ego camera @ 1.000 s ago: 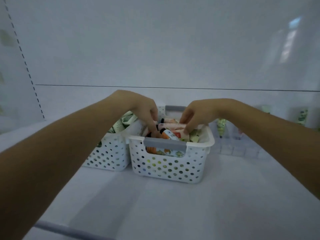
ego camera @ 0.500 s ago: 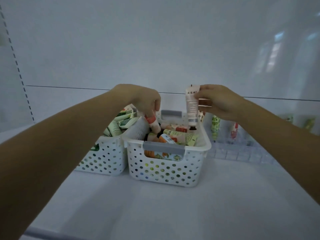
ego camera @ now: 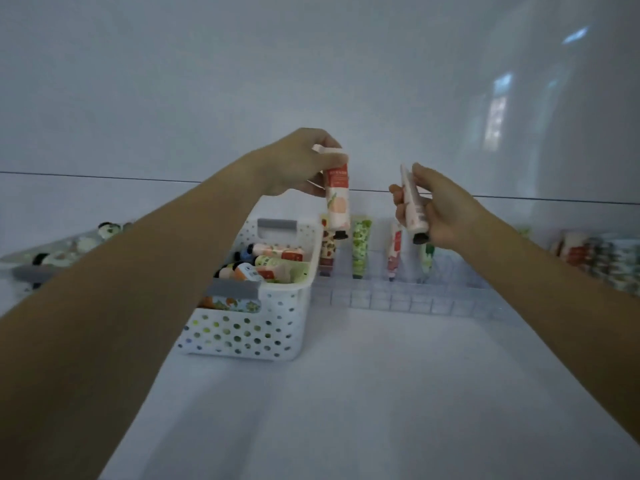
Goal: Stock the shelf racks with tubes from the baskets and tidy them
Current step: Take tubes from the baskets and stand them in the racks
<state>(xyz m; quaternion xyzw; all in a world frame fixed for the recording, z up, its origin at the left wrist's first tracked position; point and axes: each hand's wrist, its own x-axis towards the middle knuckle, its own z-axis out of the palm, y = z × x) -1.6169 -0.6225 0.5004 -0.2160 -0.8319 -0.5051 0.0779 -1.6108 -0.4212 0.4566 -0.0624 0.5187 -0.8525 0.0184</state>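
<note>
Shelf [ego camera: 381, 393]: white, carries every item listed. Basket [ego camera: 242, 334]: white, perforated, grey handles, left of centre; loose tubes lie inside. Rack [ego camera: 398, 299]: clear, gridded, just right of the basket; standing tubes [ego camera: 361, 247] cap-down in its back row, front slots unfilled. Left hand [ego camera: 294, 168]: pinches a peach-print tube [ego camera: 337, 199], cap down, above the rack's left end. Right hand [ego camera: 440, 209]: fingers curled round a pale pink tube [ego camera: 414, 206], tilted, above the rack. Step, as judged: carrying to rack. Next: lower each cap into a free slot, upright.
</note>
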